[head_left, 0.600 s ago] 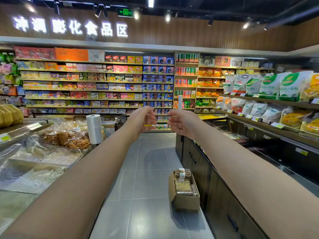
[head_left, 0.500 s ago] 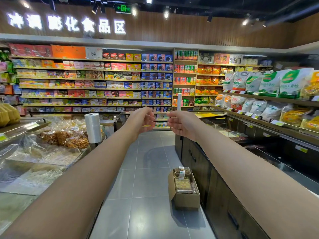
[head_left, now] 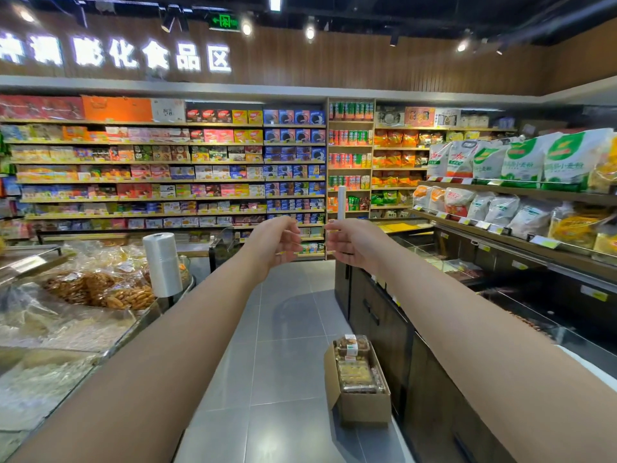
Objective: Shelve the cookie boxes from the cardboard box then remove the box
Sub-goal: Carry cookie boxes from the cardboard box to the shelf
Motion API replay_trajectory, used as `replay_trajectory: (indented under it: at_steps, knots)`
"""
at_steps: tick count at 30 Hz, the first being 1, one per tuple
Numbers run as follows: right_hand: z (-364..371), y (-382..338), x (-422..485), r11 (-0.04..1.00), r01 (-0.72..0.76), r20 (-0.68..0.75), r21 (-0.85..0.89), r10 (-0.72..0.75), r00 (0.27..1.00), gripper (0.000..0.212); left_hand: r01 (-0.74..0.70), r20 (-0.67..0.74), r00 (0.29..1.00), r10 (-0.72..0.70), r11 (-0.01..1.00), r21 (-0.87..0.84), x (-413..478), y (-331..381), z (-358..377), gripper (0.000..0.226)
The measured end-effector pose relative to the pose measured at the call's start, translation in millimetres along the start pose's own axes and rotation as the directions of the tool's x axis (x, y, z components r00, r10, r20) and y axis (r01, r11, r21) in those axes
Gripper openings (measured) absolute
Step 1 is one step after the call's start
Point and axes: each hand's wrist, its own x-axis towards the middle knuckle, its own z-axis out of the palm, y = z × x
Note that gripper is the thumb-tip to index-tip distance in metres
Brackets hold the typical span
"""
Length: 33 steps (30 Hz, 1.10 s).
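Left hand and right hand reach forward, fingers loosely curled.

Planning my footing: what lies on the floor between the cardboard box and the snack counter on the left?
In the head view, only bare grey floor tiles show between the cardboard box and the snack counter; the left forearm hides part.

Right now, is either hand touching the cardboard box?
Apart. Head view: left hand and right hand hover mid-air; cardboard box sits on the floor below.

Cardboard box, 5 o'clock: plain brown. Floor: grey tiles. Bag roll, 9 o'clock: white. Exit sign, 11 o'clock: green.
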Motion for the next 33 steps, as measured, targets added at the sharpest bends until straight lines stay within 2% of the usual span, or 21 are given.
replay_trajectory:
  at_steps: [7, 13, 21, 28, 33]
  knots:
    - [-57.7, 27.8, 76.1, 0.999, -0.051, 0.007, -0.008, 0.051, 0.999, 0.015, 0.055, 0.012, 0.998, -0.055, 0.998, -0.025, 71.4, -38.9, 54.8, 0.014]
    - [-96.2, 90.5, 151.0, 0.983, -0.145, 0.006, -0.111, 0.147, 0.989, 0.015, 0.199, -0.002, 0.980, -0.199, 0.978, -0.056, 134.1, -107.4, 101.3, 0.017]
    - [-117.4, 171.0, 268.5, 0.951, -0.266, -0.040, -0.155, 0.263, 0.964, 0.016, 0.330, -0.048, 0.943, -0.330, 0.944, -0.007, 250.3, -202.1, 112.1, 0.017]
    - [-116.5, 246.7, 391.8, 0.889, -0.437, -0.084, -0.139, 0.429, 0.899, 0.010, 0.469, -0.047, 0.883, -0.466, 0.879, 0.091, 366.8, -295.3, 108.1, 0.013]
    - [-127.6, 301.9, 464.4, 0.832, -0.554, -0.105, -0.042, 0.547, 0.830, 0.010, 0.579, 0.020, 0.810, -0.586, 0.806, 0.125, 438.4, -362.1, 109.6, 0.014]
